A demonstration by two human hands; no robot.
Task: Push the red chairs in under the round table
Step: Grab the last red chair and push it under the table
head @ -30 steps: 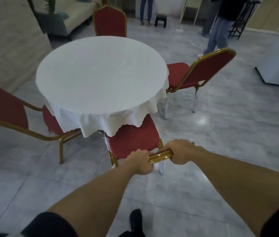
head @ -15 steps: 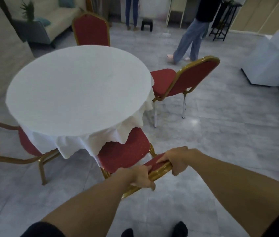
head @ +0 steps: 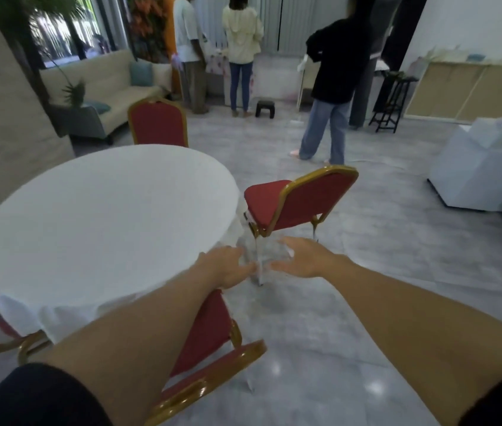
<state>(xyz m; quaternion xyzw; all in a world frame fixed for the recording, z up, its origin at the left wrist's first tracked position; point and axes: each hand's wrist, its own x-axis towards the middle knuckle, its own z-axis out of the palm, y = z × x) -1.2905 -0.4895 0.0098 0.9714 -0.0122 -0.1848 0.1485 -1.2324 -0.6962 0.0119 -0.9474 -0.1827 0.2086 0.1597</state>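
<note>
The round table (head: 96, 216) carries a white cloth and fills the left half of the view. Below my arms, the nearest red chair (head: 209, 342) has its seat under the cloth and its gold-framed back near the bottom edge. A second red chair (head: 299, 201) stands at the table's right, its seat outside the cloth. My left hand (head: 225, 265) and my right hand (head: 302, 259) are held out in the air toward that chair, fingers spread, holding nothing. A third red chair (head: 158, 123) stands behind the table. Gold legs of a fourth chair (head: 13, 342) show at the lower left.
Three people stand at the back, one in a black top (head: 335, 81) on the floor just beyond the right-hand chair. A beige sofa (head: 111, 87) is back left, a white cabinet (head: 486, 167) at the right, a small black stool (head: 265, 108) farther back.
Both hands have let go of the near chair's back and now reach out open toward the right-hand chair. The view has lifted and turned right; the near chair sits deeper under the cloth.
</note>
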